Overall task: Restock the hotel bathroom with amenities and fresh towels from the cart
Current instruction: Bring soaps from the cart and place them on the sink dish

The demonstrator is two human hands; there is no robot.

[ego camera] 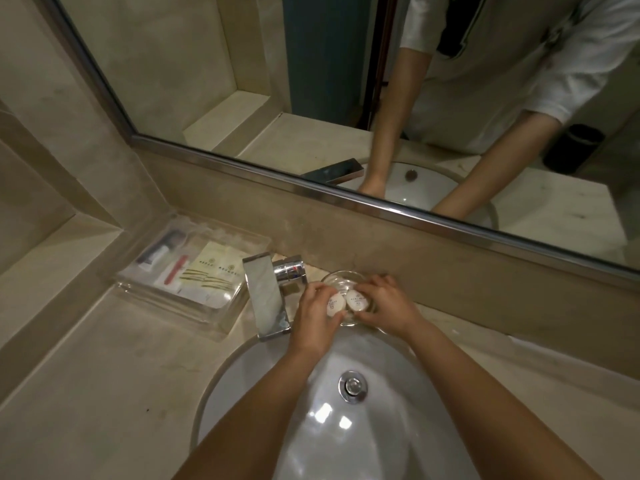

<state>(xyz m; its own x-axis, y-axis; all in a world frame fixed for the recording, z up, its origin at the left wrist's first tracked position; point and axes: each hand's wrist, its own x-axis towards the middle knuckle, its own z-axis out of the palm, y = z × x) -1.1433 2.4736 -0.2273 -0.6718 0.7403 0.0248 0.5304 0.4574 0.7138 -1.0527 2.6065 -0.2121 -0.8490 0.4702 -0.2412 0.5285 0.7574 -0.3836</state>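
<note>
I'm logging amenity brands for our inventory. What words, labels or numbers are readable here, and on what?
Nothing can be read with certainty.
Left soap, wrapped: dark print, too small to read.
Right soap, wrapped: one line of print, blurred.
Cream sachets in the clear tray: emblem and a line of print each, too blurred.
Small tube in the tray: no legible text.

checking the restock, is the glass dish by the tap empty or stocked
Stocked: two round wrapped soaps are side by side in the glass dish, the left hand and right hand each holding one.
</note>
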